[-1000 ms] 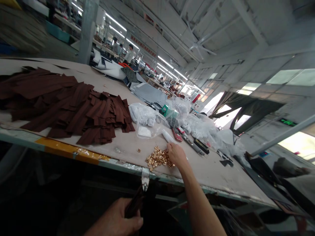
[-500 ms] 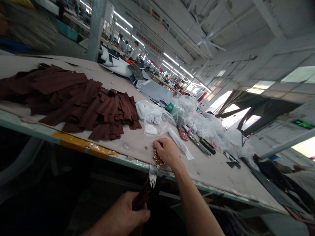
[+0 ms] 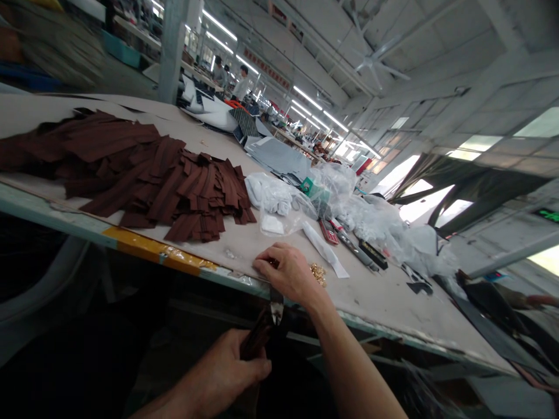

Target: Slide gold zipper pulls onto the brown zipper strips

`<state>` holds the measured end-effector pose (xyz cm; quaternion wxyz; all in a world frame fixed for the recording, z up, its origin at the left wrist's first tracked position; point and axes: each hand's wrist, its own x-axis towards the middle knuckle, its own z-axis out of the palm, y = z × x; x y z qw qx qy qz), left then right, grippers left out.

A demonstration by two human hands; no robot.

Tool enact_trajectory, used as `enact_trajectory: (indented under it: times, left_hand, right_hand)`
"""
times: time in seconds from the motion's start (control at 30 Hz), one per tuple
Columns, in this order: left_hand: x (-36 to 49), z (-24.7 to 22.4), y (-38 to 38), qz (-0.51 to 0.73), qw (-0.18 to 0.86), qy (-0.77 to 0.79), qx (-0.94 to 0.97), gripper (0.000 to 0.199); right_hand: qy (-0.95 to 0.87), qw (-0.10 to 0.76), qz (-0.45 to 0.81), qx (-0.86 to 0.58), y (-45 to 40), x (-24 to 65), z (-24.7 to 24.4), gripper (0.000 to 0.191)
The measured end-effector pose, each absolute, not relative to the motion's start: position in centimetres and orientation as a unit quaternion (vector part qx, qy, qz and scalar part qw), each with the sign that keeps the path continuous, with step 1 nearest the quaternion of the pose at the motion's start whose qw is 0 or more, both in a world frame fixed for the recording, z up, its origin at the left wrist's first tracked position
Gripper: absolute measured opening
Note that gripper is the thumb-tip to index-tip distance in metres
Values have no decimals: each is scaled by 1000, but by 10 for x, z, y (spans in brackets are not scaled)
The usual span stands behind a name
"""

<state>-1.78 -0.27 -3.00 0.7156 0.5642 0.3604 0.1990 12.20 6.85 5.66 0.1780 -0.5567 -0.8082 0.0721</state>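
Note:
Below the table edge, my left hand is closed around the dark handles of metal-headed pliers, whose jaws point up at the edge. My right hand rests on the table just beyond the jaws, fingers curled and pressed together. Something small and dark gold shows between its thumb and fingers, too hidden to name. A small heap of gold metal pieces lies beside the right wrist, partly covered by it. To the left, a large pile of brown zipper strips spreads over the table.
Clear plastic bags with white contents stand behind my right hand. A white strip, a red box-like item and a box cutter lie to the right. Grey sheets are stacked farther back. People stand in the distance.
My right hand has moved left off the gold heap, uncovering part of it, to where a single gold piece lay. My left hand still holds the pliers in nearly the same place.

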Motion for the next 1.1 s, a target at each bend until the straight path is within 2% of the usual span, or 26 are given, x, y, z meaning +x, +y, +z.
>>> enact_trajectory:
  times: [0.07,0.23,0.4,0.7,0.93,1.1]
  left_hand:
    - [-18,-30,-3,195,718,365,559,6]
    - [-19,-30,-3,194,717,367,560,12]
    - [-18,-31,-3,195,714,364,565,16]
    - [-14,-36,-3,195,713,368,564,14]
    - [-14,-38,-3,194,719,360,562,16]
    - [-15,-35,-4,192,726,364,551,18]
  right_hand:
    - [-802,186,81,-561,66,132,61,14]
    - [-717,221,39,-660,66,190,68,32]
    - [-672,222,54,-704,56,228,51,41]
    - [-687,280,91,-664,34,199,37,40]
    - [-711,295,67,-635,31,185,35,32]
    - [-684,318,28,-656,27,181,51,21]
